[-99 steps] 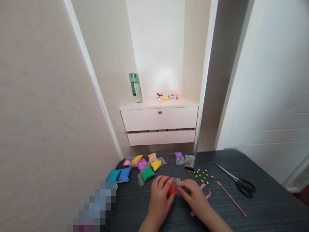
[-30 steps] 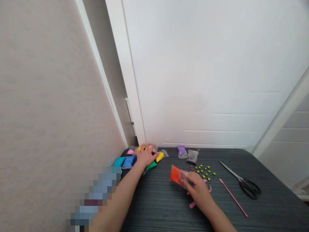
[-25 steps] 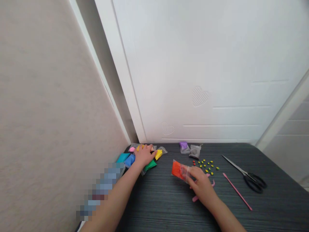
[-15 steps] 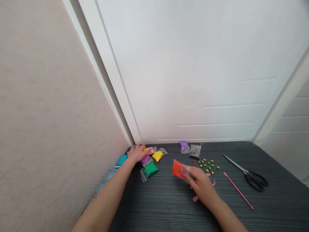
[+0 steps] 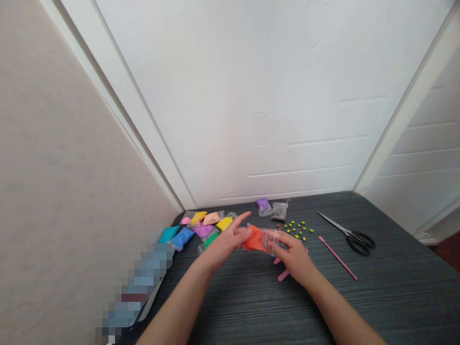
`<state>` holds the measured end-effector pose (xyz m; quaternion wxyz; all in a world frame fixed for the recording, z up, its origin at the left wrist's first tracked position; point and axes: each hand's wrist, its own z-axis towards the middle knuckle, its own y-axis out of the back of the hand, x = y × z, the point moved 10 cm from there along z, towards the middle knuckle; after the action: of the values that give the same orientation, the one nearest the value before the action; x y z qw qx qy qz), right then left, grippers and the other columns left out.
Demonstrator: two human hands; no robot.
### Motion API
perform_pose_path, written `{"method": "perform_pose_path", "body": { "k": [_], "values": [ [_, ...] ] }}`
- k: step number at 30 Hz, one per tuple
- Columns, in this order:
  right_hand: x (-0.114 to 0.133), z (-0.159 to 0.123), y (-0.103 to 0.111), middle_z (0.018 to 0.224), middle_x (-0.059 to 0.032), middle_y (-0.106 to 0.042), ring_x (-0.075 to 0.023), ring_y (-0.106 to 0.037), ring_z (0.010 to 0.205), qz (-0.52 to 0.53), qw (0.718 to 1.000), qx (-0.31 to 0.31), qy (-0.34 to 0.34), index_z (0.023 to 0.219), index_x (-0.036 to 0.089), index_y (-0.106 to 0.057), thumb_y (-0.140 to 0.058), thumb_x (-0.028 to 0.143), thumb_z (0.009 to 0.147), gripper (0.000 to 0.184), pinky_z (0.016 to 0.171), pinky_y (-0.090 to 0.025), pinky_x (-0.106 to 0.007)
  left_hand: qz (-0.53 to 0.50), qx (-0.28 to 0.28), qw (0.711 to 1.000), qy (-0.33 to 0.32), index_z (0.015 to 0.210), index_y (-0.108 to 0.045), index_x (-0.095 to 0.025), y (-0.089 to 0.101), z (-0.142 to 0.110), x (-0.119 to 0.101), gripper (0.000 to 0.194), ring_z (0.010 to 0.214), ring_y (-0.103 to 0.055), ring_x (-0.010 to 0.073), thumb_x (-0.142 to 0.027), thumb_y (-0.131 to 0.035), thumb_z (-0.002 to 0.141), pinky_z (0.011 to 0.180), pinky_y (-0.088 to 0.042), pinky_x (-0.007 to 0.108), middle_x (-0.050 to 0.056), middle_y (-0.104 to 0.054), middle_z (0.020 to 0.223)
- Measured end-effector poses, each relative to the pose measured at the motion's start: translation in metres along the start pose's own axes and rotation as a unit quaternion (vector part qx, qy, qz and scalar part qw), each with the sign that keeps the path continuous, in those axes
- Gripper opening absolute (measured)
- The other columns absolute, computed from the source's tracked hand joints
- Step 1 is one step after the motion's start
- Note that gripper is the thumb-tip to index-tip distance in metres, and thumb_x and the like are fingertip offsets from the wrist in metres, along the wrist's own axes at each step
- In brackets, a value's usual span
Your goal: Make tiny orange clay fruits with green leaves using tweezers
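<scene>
A small clear bag of orange-red clay (image 5: 257,239) hangs a little above the dark table (image 5: 273,306). My right hand (image 5: 295,256) pinches its right end. My left hand (image 5: 228,242) touches its left end with thumb and fingers, the forefinger stretched out. Just left of my left hand lie several small bags of coloured clay (image 5: 201,226): pink, yellow, peach, purple, green, blue and teal.
A purple bag (image 5: 263,206) and a grey bag (image 5: 278,211) lie at the table's far edge. Several tiny yellow and red clay bits (image 5: 296,229) sit beside them. Right of these are a pink stick tool (image 5: 337,258) and black-handled scissors (image 5: 348,234). A white door (image 5: 251,96) stands behind.
My left hand has left the pile of bags at the left and come across to the orange-red bag. My right hand still holds that bag. The view has tilted.
</scene>
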<state>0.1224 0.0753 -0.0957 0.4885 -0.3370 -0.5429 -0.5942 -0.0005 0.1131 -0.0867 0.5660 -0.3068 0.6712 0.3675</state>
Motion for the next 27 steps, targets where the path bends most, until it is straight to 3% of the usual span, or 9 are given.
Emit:
{"method": "perform_pose_path", "body": {
  "k": [2, 5, 9, 13, 21, 27],
  "values": [
    [-0.004, 0.000, -0.003, 0.112, -0.0031, -0.056, -0.0112, -0.059, 0.058, 0.028, 0.999, 0.022, -0.024, 0.113, 0.030, -0.053, -0.041, 0.042, 0.081, 0.035, 0.028, -0.042, -0.018, -0.087, 0.009, 0.996, -0.001, 0.123, -0.035, -0.019, -0.019, -0.002, 0.006, 0.052, 0.067, -0.059, 0.0136, -0.037, -0.051, 0.078, 0.053, -0.044, 0.022, 0.005, -0.061, 0.083],
    [-0.004, 0.001, -0.003, 0.108, -0.0038, -0.057, -0.0119, -0.060, 0.063, 0.019, 0.999, 0.021, -0.016, 0.111, 0.028, -0.055, -0.042, 0.040, 0.082, 0.034, 0.037, -0.048, -0.020, -0.124, -0.010, 0.992, -0.005, 0.105, -0.048, -0.014, -0.023, -0.001, 0.019, 0.034, 0.059, -0.057, 0.0109, -0.033, -0.053, 0.077, 0.047, -0.040, 0.018, 0.003, -0.061, 0.075],
    [-0.002, 0.003, -0.007, 0.104, -0.0029, -0.060, -0.0152, -0.060, 0.079, -0.011, 1.000, 0.027, 0.007, 0.106, 0.027, -0.059, -0.051, 0.033, 0.078, 0.030, 0.062, -0.052, -0.028, -0.159, -0.031, 0.987, 0.004, 0.090, -0.052, -0.013, -0.015, 0.000, 0.039, 0.024, 0.056, -0.057, 0.0100, -0.032, -0.055, 0.076, 0.047, -0.041, 0.018, 0.003, -0.061, 0.069],
    [0.000, 0.005, -0.011, 0.096, -0.0017, -0.063, -0.0165, -0.056, 0.089, -0.057, 0.997, 0.037, 0.036, 0.106, 0.029, -0.059, -0.054, 0.030, 0.077, 0.030, 0.081, -0.045, -0.033, -0.195, -0.046, 0.979, 0.025, 0.089, -0.051, -0.013, -0.016, -0.004, 0.052, 0.023, 0.058, -0.058, 0.0111, -0.030, -0.056, 0.075, 0.051, -0.045, 0.020, 0.004, -0.063, 0.071],
    [0.001, 0.005, -0.014, 0.090, -0.0025, -0.065, -0.0170, -0.056, 0.085, -0.149, 0.985, 0.040, 0.079, 0.105, 0.027, -0.060, -0.052, 0.031, 0.078, 0.029, 0.080, -0.041, -0.032, -0.218, -0.020, 0.975, 0.040, 0.086, -0.051, -0.013, -0.026, -0.006, 0.056, 0.019, 0.057, -0.058, 0.0108, -0.027, -0.056, 0.076, 0.049, -0.045, 0.019, 0.004, -0.063, 0.071],
    [-0.001, 0.005, -0.018, 0.089, -0.0004, -0.065, -0.0149, -0.056, 0.084, -0.143, 0.987, 0.032, 0.072, 0.099, 0.027, -0.062, -0.050, 0.027, 0.080, 0.022, 0.077, -0.041, -0.029, -0.220, -0.011, 0.974, 0.051, 0.085, -0.049, -0.013, -0.029, -0.005, 0.061, 0.020, 0.059, -0.059, 0.0109, -0.028, -0.057, 0.075, 0.052, -0.046, 0.021, 0.004, -0.063, 0.073]
  ]
}}
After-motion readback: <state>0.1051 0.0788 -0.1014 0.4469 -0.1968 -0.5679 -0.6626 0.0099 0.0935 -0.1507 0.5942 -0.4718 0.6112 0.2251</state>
